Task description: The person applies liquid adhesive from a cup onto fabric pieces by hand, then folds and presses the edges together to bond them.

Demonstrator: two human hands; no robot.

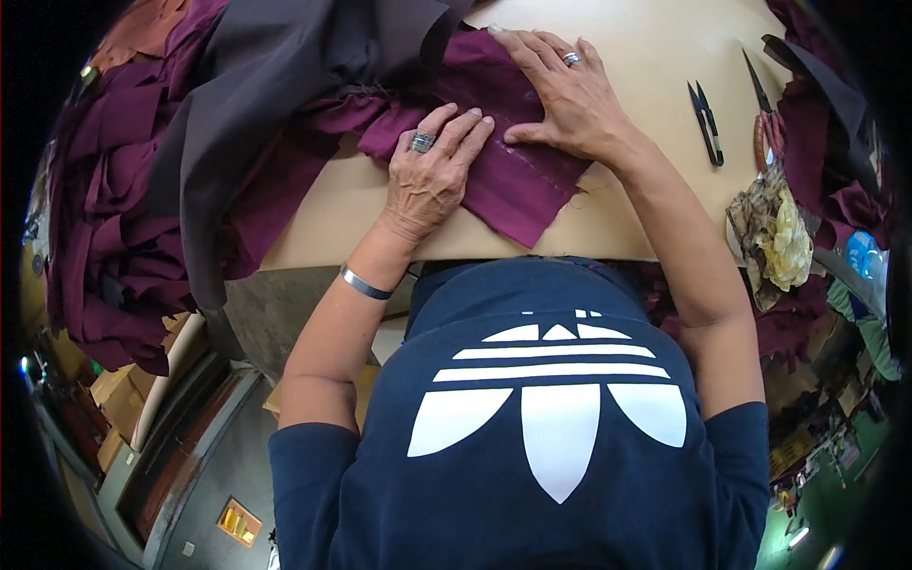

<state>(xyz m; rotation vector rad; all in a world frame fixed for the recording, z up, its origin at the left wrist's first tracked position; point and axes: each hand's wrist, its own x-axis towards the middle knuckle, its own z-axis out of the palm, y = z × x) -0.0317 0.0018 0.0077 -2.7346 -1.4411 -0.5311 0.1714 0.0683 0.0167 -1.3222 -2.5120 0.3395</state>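
Note:
A piece of maroon fabric [518, 195] lies on the table in front of me, its pointed corner near the front edge. My left hand [429, 171], with a ring and a metal bracelet, rests on the fabric, fingers laid over it and slightly bent. Its thumb is hidden. My right hand [570, 100] is spread flat on the fabric's upper right part, thumb stretched toward the left hand. Faint pale marks run across the cloth between the hands. Dark grey fabric [313, 71] lies in folds over the maroon cloth at the left.
Black thread snips [705, 123] and scissors [762, 119] lie on the tabletop [655, 57] at the right, near a crumpled yellowish bundle [784, 237]. A large maroon fabric pile [104, 228] hangs over the table's left side. More maroon cloth [807, 142] lies far right.

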